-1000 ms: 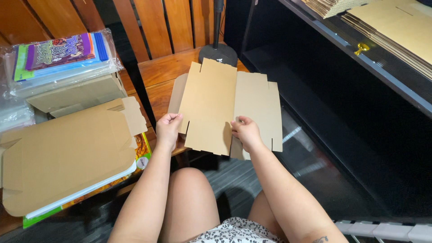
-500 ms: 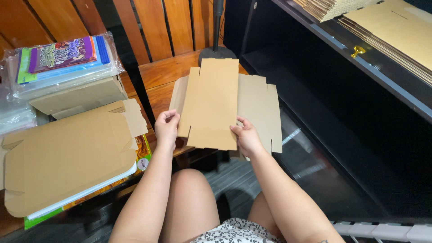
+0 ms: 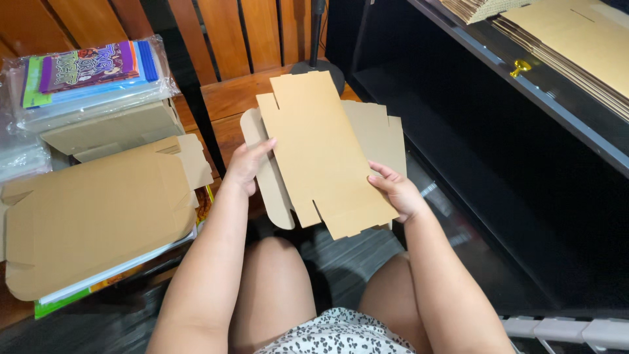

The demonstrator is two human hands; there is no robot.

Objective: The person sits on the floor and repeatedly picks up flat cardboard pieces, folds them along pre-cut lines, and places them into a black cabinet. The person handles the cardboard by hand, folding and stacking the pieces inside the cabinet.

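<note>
I hold a flat, unfolded brown cardboard box blank [image 3: 324, 154] above my knees with both hands. My left hand [image 3: 247, 164] grips its left flap edge. On the lower right edge, my right hand [image 3: 396, 190] pinches the blank with fingers on top. The blank is tilted, its top leaning left, with one panel folded over the front and a second layer showing behind on the right.
A folded cardboard box [image 3: 98, 210] lies on a low wooden table at left, over colourful sheets. Behind it sits a plastic-wrapped stack of coloured books [image 3: 88, 75]. A black shelf [image 3: 524, 85] at right carries stacked cardboard blanks [image 3: 576, 39]. A round stand base [image 3: 318, 69] is behind.
The blank has been turned and tilted counter-clockwise, and a panel has folded over the front. Both hands shifted along its edges while keeping hold.
</note>
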